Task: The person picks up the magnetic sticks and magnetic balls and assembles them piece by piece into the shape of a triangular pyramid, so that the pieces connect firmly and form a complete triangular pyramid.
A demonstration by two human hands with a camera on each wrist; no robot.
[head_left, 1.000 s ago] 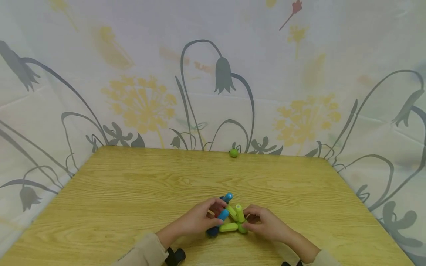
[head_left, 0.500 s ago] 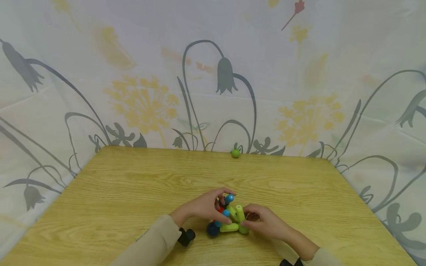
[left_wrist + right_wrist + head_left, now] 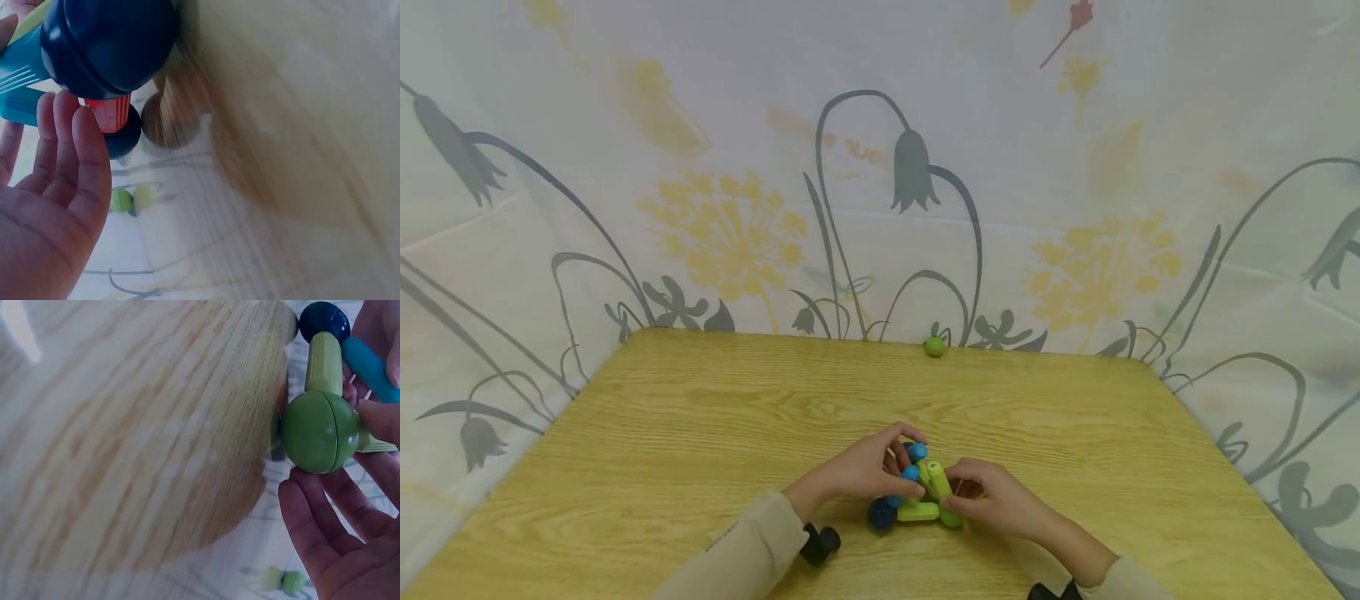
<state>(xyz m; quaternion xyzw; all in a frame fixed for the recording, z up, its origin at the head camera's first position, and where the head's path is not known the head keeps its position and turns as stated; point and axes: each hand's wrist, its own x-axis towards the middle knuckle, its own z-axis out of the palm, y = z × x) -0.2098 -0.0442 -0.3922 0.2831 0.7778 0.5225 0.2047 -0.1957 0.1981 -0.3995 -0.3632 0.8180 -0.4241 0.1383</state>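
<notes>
A toy frame of balls and rods lies on the table between both hands. Its near navy ball point(image 3: 882, 514) joins a flat lime rod point(image 3: 918, 512) that runs to a green ball point(image 3: 320, 432). In the left wrist view, a red rod point(image 3: 111, 114) links the navy balls. My left hand point(image 3: 867, 468) spans the two blue rods, thumb on the near rod point(image 3: 910, 473) and index finger at the far one point(image 3: 917, 452); its other fingers stretch out below. With thumb and fingers, my right hand point(image 3: 996, 500) pinches the raised lime rod point(image 3: 938, 480) low, by the green ball.
A small green ball point(image 3: 934, 347) sits at the table's back edge. The wood-grain table point(image 3: 700, 433) meets a flower-printed cloth point(image 3: 737, 150) behind and at the sides. A black wrist camera point(image 3: 820, 546) hangs under the left sleeve.
My left hand shifted right and away, spreading from the near blue rod across both. The raised blue rods and lime rod now lean inward more. My right hand stayed nearly in place.
</notes>
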